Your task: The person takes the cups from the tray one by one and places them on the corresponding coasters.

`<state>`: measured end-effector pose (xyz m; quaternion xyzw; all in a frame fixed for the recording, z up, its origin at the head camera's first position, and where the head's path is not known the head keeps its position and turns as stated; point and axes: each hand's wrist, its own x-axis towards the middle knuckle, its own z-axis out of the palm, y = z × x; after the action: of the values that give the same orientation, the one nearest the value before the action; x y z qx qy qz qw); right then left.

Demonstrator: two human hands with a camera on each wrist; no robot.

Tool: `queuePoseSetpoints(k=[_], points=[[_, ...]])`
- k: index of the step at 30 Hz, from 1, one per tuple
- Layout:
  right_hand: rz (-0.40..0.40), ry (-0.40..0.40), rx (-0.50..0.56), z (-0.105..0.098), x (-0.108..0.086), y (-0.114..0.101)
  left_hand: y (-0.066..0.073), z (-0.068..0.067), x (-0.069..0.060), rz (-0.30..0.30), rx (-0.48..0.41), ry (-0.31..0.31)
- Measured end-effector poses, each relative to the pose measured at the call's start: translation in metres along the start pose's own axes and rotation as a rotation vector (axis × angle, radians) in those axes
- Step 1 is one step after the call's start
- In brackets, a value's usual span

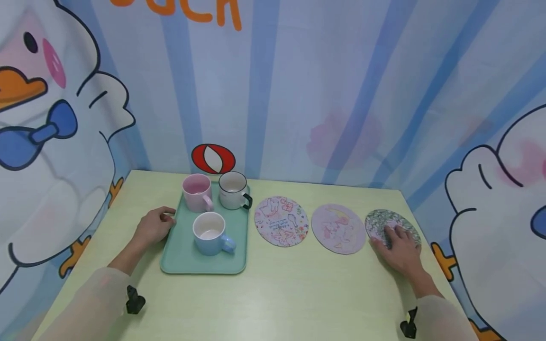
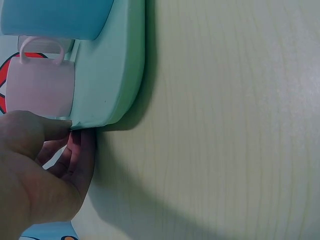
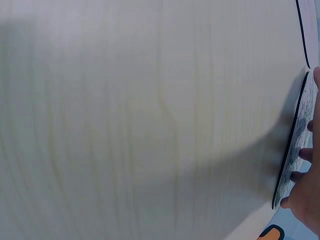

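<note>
A green tray [image 1: 183, 255] holds a pink mug [image 1: 196, 194], a white mug with a dark rim and handle [image 1: 232, 192] and a blue mug [image 1: 209, 241]. My left hand [image 1: 154, 226] pinches the tray's left edge between thumb and fingers, as the left wrist view shows beside the pink mug [image 2: 40, 87]. To the tray's right lie three round mats in a row: a floral one [image 1: 281, 221], a pale purple one [image 1: 338, 229] and a grey-green patterned one [image 1: 377, 223]. My right hand [image 1: 401, 251] rests on the patterned mat with its fingers spread.
The pale table [image 1: 290, 293] ends at a striped blue curtain [image 1: 290, 94] printed with cartoon ducks, which also hangs along both sides. Small black devices [image 1: 135, 300] sit at both sleeves.
</note>
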<state>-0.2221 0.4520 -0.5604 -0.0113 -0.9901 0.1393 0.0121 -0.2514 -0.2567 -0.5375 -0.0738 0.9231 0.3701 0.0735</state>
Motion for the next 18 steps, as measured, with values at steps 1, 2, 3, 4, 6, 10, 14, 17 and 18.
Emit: queuePoseSetpoints(k=[1,2,3,4,6,10,14,17,18], points=[[-0.008,0.010,0.004,0.001,0.000,-0.002,0.001,0.000,0.000,0.000,0.002,0.000],[-0.018,0.019,0.008,0.001,-0.001,-0.004,0.001,-0.001,0.000,0.001,0.002,-0.001],[-0.029,0.030,0.005,0.002,-0.001,-0.005,0.002,-0.001,0.000,0.001,0.002,-0.002],[-0.040,0.039,0.001,0.003,-0.001,-0.008,0.002,-0.001,-0.001,0.002,0.003,-0.004],[-0.064,0.050,-0.001,0.005,-0.001,-0.014,0.003,-0.002,-0.001,-0.001,0.006,-0.007],[-0.115,0.068,-0.011,0.007,0.000,-0.025,0.004,-0.001,-0.001,-0.005,0.010,-0.001],[-0.163,0.074,-0.005,0.008,0.003,-0.037,0.003,-0.001,-0.001,0.009,0.013,0.008],[-0.194,0.072,-0.003,0.010,0.004,-0.048,0.003,-0.001,-0.001,0.020,0.014,0.010],[-0.202,0.071,0.001,0.010,0.004,-0.051,0.003,-0.001,-0.001,0.020,0.014,0.009]])
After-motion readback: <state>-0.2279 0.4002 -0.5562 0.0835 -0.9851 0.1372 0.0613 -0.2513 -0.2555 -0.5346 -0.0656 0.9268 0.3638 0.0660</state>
